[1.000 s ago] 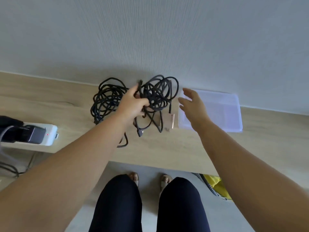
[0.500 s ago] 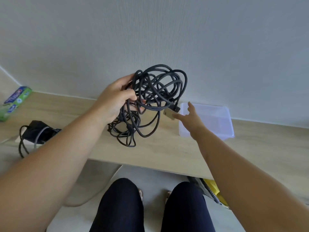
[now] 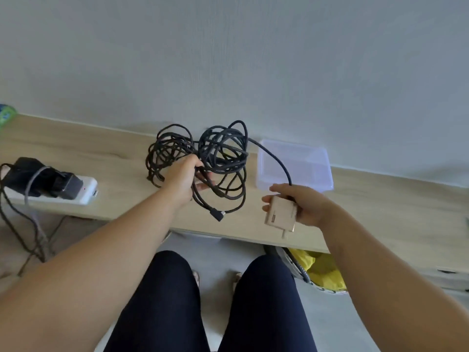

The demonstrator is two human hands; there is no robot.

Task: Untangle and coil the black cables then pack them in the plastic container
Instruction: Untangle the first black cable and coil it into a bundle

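We see the black cables (image 3: 220, 153) in one loose tangle near the middle of the back edge of the surface (image 3: 119, 158), close to the wall (image 3: 228, 59). The tangle forms two clumps of loops. The left clump seems to rest on the wood, but we cannot tell whether the right one is fully down. The person's left hand (image 3: 186, 180) reaches in between the clumps, its fingers curled around several strands and its thumb on top. One black connector (image 3: 218, 216) dangles from the tangle toward the front edge. A single strand arcs out of the right clump, crosses the left wall of the plastic container (image 3: 318, 171) and ends in a beige block (image 3: 280, 212). The right hand (image 3: 304, 205) grips that block, fingers wrapped under it and thumb over it, above the front edge of the surface. The container sits open at the back edge, just right of the tangle, and we see nothing in it. Toward the left end of the surface lies a white power strip (image 3: 85, 193) with black chargers (image 3: 38, 179) plugged into it. A green packet (image 3: 5, 115) shows at the back left corner. Below the front edge we see the person's legs (image 3: 165, 301) in dark trousers and a yellow bag (image 3: 323, 271) on the floor.
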